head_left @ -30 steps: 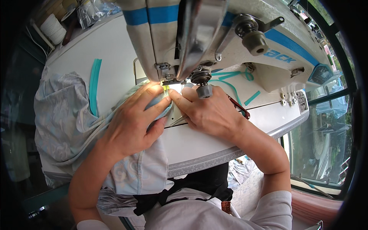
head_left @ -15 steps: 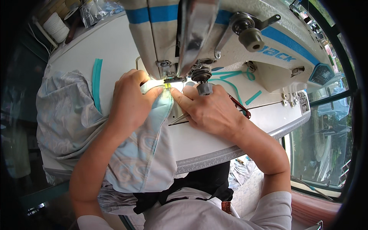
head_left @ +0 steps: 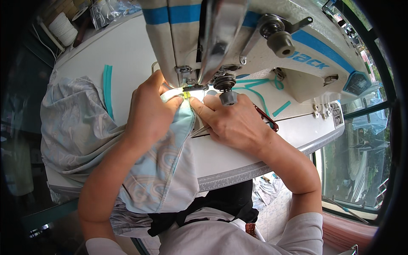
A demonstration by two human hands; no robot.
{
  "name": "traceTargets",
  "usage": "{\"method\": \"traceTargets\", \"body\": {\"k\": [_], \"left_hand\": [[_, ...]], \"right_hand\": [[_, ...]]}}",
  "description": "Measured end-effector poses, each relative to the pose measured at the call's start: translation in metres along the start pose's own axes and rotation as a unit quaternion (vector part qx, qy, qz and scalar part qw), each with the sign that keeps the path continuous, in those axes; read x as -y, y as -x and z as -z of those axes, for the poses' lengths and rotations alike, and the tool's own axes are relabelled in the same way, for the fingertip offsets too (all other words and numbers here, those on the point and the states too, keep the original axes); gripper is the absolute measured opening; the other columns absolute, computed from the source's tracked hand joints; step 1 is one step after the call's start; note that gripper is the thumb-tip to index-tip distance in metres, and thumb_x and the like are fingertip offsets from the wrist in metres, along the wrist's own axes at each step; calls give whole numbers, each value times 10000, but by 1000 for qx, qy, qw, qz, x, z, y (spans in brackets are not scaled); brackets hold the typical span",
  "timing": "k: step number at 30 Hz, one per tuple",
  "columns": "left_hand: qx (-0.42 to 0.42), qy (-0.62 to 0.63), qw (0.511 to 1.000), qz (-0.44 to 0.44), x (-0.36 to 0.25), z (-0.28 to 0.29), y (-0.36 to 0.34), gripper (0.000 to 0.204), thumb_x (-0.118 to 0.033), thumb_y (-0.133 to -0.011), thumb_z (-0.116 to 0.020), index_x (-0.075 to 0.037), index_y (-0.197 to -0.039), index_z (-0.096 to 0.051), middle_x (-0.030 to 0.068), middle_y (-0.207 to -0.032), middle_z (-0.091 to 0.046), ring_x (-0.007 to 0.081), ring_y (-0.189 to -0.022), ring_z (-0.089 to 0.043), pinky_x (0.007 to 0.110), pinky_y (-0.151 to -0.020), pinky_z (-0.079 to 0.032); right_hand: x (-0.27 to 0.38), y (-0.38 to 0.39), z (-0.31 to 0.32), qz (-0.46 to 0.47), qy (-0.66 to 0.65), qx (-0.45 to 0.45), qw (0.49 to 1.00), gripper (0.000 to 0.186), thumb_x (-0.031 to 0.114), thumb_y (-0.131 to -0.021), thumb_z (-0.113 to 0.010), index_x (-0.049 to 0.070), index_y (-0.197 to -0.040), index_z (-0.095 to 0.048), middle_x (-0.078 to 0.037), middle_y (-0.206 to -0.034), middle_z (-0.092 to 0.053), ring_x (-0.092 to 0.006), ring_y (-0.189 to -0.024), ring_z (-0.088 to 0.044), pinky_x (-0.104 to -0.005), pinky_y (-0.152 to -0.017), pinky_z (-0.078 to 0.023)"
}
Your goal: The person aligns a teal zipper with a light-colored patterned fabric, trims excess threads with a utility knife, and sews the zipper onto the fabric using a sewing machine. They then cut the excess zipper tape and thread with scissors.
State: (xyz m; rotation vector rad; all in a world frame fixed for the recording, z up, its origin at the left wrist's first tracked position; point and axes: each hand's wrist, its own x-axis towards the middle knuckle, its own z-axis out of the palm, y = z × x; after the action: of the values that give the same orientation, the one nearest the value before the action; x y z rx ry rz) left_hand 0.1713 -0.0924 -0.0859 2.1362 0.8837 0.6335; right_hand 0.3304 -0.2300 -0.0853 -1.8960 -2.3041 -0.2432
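Pale blue and grey patterned fabric (head_left: 163, 170) runs from the needle area down over the table's front edge, with more of it bunched to the left. My left hand (head_left: 148, 108) is closed on the fabric just left of the presser foot (head_left: 186, 94), thumb pressing near the foot. On the other side, my right hand (head_left: 231, 121) pinches the fabric edge, its index finger and thumb close to the foot. The sewing machine (head_left: 182, 46) stands over both hands, and its lamp lights the stitching spot brightly. The right fingertips are partly hidden behind a grey knob (head_left: 228, 98).
A teal zipper strip (head_left: 107, 91) lies left of the hands. Teal tape (head_left: 259, 95) and a short teal piece (head_left: 281, 109) lie under the machine arm, near dark red-handled snips (head_left: 272, 123). Bobbins (head_left: 316, 111) sit at the right; a white thread cone (head_left: 63, 29) stands back left.
My left hand has shifted slightly right toward the presser foot, and the hanging fabric has moved a little right with it. My right hand stays nearly in place.
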Motion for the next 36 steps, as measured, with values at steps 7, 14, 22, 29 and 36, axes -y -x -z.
{"method": "traceTargets", "body": {"k": [7, 14, 22, 29, 36], "left_hand": [[-3, -17, 1000, 1, -8, 1, 5, 340, -15, -808, -763, -2, -1102, -593, 193, -923, -725, 379, -885, -721, 444, -793, -545], [-5, -26, 1000, -2, -7, 0, 5, 334, 3, -811, -754, -3, -1104, -594, 207, -888, -719, 408, -873, -719, 455, -779, -544], [-17, -32, 999, -35, 1, 0, 4, 267, 8, -819, -753, 33, -1003, -561, 248, -849, -706, 439, -843, -713, 467, -732, -540], [-25, -39, 998, -53, 1, 1, 3, 257, 7, -822, -749, 37, -991, -557, 240, -804, -702, 441, -799, -711, 472, -708, -539], [-69, -221, 941, -248, -2, 10, 21, 280, 26, -809, -727, 35, -1061, -604, 202, -1076, -621, 387, -1077, -620, 461, -910, -493]], "right_hand": [[-3, 0, -4, 14, -26, -44, 999, 406, 123, -821, -653, 52, -1221, -644, -64, -815, -623, -260, -729, -649, -407, -576, -505], [0, -1, 0, -14, -7, -5, 1000, 493, 148, -850, -662, 77, -1337, -627, -55, -849, -627, -267, -694, -633, -407, -562, -480], [0, -1, -3, -9, -31, -39, 999, 429, 147, -833, -628, 68, -1253, -664, -63, -763, -621, -248, -728, -641, -395, -600, -512], [-2, 0, -5, -18, -29, -13, 999, 527, 127, -808, -693, 90, -1331, -638, -52, -915, -627, -280, -753, -639, -407, -595, -497], [-4, 0, -7, -19, -44, -41, 998, 504, 116, -801, -696, 105, -1305, -664, -39, -861, -608, -261, -698, -628, -409, -554, -480]]}}
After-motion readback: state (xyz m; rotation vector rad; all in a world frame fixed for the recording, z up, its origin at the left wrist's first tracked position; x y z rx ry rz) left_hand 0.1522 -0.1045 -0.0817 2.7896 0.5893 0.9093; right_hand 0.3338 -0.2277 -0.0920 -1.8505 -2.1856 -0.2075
